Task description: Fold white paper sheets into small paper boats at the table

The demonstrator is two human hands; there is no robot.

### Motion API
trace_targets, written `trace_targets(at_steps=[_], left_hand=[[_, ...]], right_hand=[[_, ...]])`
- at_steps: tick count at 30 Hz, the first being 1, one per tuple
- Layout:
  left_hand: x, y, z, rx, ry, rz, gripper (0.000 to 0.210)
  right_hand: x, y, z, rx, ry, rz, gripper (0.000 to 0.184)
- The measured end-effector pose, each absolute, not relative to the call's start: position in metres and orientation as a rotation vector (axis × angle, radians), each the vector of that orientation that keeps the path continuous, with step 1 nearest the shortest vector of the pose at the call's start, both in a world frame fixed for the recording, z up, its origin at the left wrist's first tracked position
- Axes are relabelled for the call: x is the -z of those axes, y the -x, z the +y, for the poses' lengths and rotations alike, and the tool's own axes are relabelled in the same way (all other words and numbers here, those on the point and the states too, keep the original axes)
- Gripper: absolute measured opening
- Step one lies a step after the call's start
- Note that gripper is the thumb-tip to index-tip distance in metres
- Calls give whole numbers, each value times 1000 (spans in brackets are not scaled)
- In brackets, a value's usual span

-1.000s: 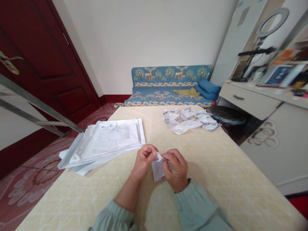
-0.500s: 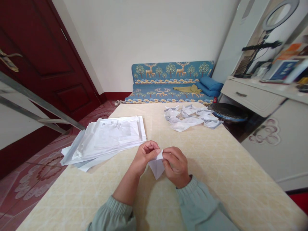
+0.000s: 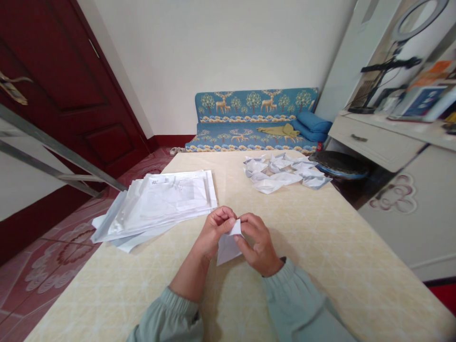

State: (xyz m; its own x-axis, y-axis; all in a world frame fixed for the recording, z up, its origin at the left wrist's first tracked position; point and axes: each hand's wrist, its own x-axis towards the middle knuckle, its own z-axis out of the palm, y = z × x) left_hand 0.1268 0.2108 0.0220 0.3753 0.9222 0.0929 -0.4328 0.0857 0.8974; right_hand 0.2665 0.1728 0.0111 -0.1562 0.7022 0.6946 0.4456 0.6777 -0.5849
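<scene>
Folded paper [image 3: 228, 249] sits right of the paper stack [image 3: 167, 199], closer to the wearer. Left hand [image 3: 216, 232] pinches its top in a tight grip, right hand [image 3: 259, 246] pinches its right edge; free end hangs wearer-side, neither hand nearer.

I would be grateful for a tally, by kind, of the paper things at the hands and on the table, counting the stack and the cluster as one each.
Paper piece between the left hand and right hand: 1
Stack of sheets: 1
Cluster of folded papers, overlapping, pieces not surely countable: 1
Total: 3
</scene>
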Motion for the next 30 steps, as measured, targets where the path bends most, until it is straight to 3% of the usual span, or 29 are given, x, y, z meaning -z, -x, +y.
trace_targets(at_steps=[7, 14, 22, 30], left_hand=[[-20, -126, 212, -1018, -920, 700, 27], [-16, -123, 214, -850, -884, 677, 28], [-12, -126, 215, -832, -905, 807, 29], [-15, -128, 214, -948, -1216, 699, 29]], right_hand=[[-10, -261, 174, -275, 1030, -1515, 12], [-11, -262, 175, -283, 943, -1593, 37], [-9, -267, 180, -219, 1000, -1567, 2], [2, -293, 194, -1010, 1255, -1004, 26]])
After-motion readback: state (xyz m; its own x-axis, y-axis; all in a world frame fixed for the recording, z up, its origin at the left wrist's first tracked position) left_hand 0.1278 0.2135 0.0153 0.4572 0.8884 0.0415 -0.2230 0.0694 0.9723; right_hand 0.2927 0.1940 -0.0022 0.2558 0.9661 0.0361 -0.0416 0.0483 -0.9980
